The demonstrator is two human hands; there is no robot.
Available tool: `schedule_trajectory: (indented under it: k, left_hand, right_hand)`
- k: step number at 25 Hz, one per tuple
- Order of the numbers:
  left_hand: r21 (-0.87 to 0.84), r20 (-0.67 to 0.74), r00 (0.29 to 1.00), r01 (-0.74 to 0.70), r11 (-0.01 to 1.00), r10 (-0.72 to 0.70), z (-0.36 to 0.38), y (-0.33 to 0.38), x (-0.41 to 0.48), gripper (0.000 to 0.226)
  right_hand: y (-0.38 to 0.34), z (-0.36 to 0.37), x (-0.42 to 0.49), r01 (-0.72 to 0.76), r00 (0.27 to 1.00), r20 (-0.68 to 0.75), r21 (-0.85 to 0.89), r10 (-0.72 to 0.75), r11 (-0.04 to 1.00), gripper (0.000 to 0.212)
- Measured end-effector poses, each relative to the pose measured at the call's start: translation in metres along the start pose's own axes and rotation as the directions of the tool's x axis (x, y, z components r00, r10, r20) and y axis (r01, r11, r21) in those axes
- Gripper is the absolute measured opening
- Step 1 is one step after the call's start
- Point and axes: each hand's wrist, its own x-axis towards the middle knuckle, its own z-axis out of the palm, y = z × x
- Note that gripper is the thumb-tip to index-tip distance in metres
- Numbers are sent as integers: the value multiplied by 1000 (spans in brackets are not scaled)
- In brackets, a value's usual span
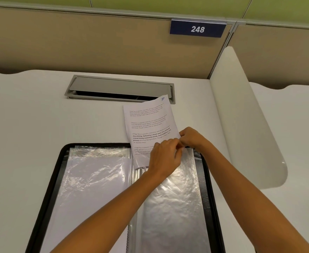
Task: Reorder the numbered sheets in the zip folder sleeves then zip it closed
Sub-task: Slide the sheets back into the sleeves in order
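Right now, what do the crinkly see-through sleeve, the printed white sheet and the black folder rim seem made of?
The crinkly see-through sleeve looks like thin clear plastic film: glossy, wrinkled, catching glare. The printed white sheet looks like plain matte paper, curling slightly. The black folder rim is harder to call: perhaps fabric or soft plastic, with faint sheen.

Where the two hands meet, the fingertips of the left hand (pixel 165 158) and the right hand (pixel 191 136) cover one another, so whether each pinches the sheet (pixel 148 121) or the mouth of the sleeve (pixel 177 198) cannot be told. Just below the grip, the sheet's last lines vanish under the left hand. Beyond the grip, its uppermost paragraphs are too small to read. Nearer the person, the zip folder (pixel 58 161) and both forearms run off the bottom edge.
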Motion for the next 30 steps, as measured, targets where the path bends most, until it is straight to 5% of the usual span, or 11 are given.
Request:
schedule_trajectory:
  k: [4,13,18,26,30]
  left_hand:
    - [-102,67,990,129,986,-122,-2,-8,7,12]
    - [-75,161,987,43,996,-31,-2,-15,10,14]
    - [-69,95,995,44,997,-38,4,-9,17,10]
    - [-54,120,989,95,994,-88,13,-21,29,13]
    - [-53,125,989,84,995,-77,13,-27,34,14]
  right_hand:
    - [-4,-7,-5,-100,986,135,-9,100,995,20]
    - [9,-19,-9,-151,956,240,-97,171,984,30]
    - [9,-34,-12,-149,901,370,-223,225,963,24]
    - [2,-34,22,-239,970,52,32,237,971,31]
    - [6,-21,29,-175,984,42,73,173,982,13]
